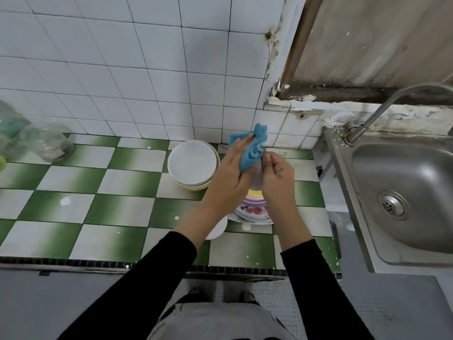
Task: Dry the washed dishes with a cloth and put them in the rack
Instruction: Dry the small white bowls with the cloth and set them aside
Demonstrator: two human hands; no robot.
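Over green-and-white checked counter tiles (pixel 73 177), the left hand (pixel 230 168) pressed a crumpled blue cloth (pixel 252 148) with straight fingers against a blurred clear glass (pixel 256 179), pinched by the curled right hand (pixel 277 177).

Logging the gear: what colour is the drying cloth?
Blue cloth, clearest in the head view.
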